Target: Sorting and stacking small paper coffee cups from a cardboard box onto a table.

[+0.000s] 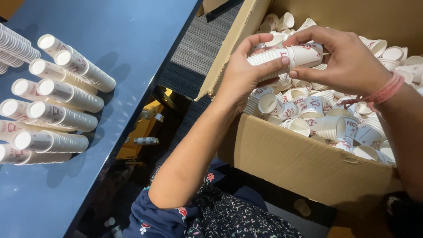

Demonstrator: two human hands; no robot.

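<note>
Dark floral cloth (211, 216) on the person's lap sits lowest in view, closest to the camera, navy with small red and white flowers.

Table (132, 39): dark blue, glossy, filling the left side. It carries rows of cup stacks (66, 94) laid on their sides, open white mouths towards the camera, the stacks touching or just beside one another.

Box (304, 165): large brown cardboard carton at right, flaps open, its near wall beside the lap. One flap leans out towards the table over grey ribbed carpet (202, 42).

Loose cups (321, 119): small white paper cups with red print, heaped in the box in all directions, some nested in short runs, some single.

Gap between table and box: dark floor with a yellow object (141, 132) and a few stray cups (146, 141) lying on it.

Left hand (242, 72): raised over the box, fingers curled around the ribbed, rim end of a short stack (286, 57), thumb across its front. Grip closed on the stack.

Right hand (348, 59): opposite the left, fingers arched over the top of the stack's outer cup, thumb beneath. Grip closed on the same stack. A pink thread band (387, 90) circles the wrist.

Stack: a short nested run of white cups held level between both hands, above the loose cups, at the box's left part.
</note>
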